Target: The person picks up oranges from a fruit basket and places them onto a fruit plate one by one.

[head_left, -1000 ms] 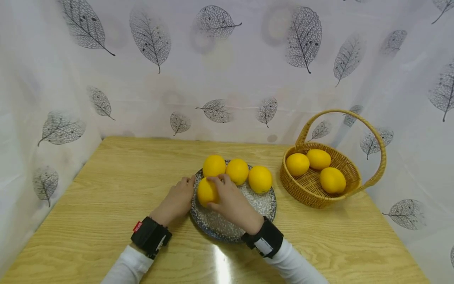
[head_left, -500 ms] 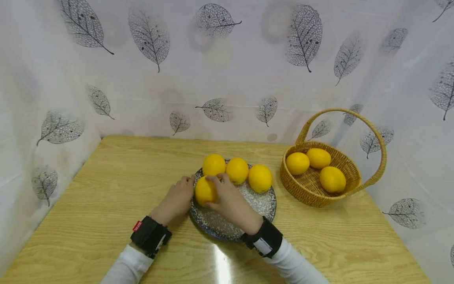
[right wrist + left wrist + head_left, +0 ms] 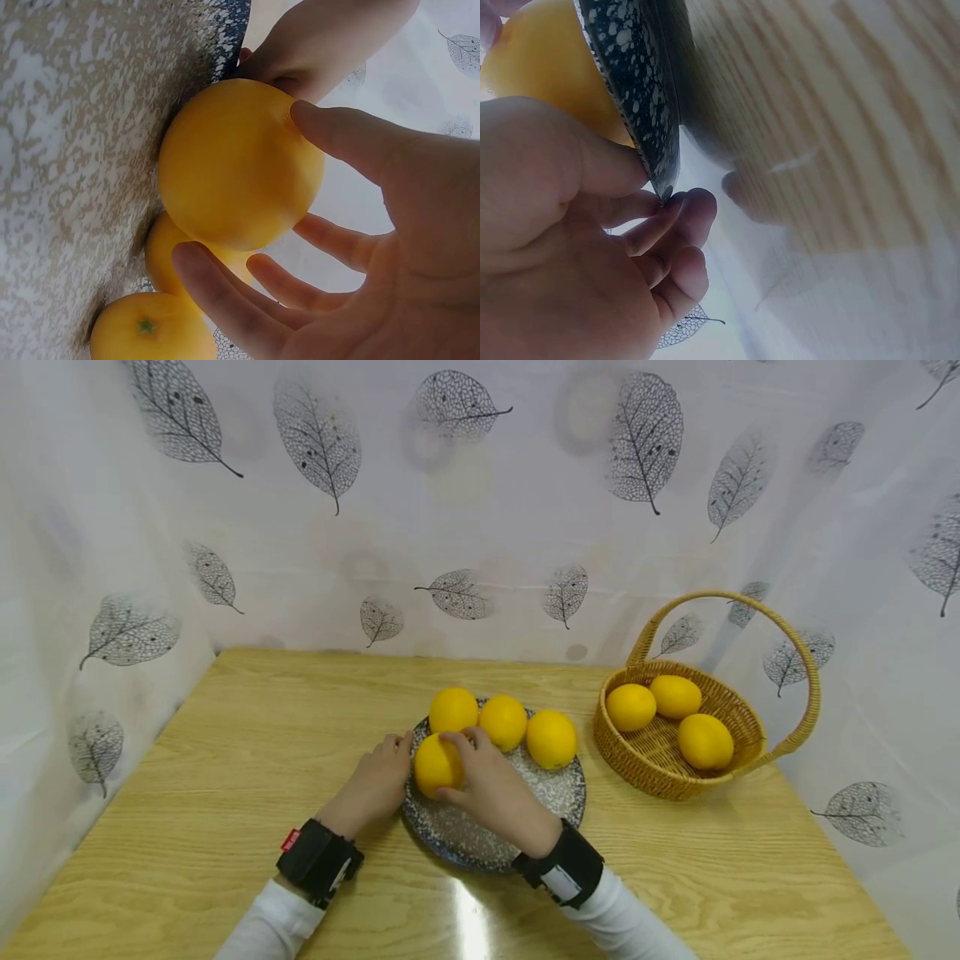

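I'm gripping an orange (image 3: 437, 767) with my right hand (image 3: 495, 789), thumb and fingers parted around it! It's sitting left on the speckled plate (image 3: 480, 843), near three other oranges (image 3: 502, 723); my left hand (image 3: 377, 778) is pinching that plate's edge.

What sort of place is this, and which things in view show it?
Probably a makeshift indoor recording spot: leaf-printed sheeting hangs behind and on both sides of a wooden table, and two black wristbands are being worn.
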{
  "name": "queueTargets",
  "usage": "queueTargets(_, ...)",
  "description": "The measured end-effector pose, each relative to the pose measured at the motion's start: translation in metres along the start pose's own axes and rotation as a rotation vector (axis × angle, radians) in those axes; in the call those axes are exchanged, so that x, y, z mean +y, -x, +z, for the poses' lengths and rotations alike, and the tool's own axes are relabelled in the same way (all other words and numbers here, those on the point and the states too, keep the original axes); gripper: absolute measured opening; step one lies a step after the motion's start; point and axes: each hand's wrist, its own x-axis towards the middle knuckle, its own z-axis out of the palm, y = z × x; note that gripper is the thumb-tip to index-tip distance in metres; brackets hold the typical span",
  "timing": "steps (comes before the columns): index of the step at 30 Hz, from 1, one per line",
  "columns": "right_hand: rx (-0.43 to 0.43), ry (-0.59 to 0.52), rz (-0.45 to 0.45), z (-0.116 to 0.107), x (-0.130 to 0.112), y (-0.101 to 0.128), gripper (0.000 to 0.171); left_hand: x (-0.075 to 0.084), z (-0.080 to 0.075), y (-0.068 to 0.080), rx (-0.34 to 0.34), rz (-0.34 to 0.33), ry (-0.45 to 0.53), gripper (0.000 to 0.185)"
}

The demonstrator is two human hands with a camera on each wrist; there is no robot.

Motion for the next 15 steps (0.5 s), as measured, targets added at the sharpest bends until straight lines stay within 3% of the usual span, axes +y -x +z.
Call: queueTargets(15,-0.007,0.039,-0.008,-0.0038,0.0003,0.002,0.068,0.0009,-0.0013,0.0009,0.006,0.001,0.004,0.059)
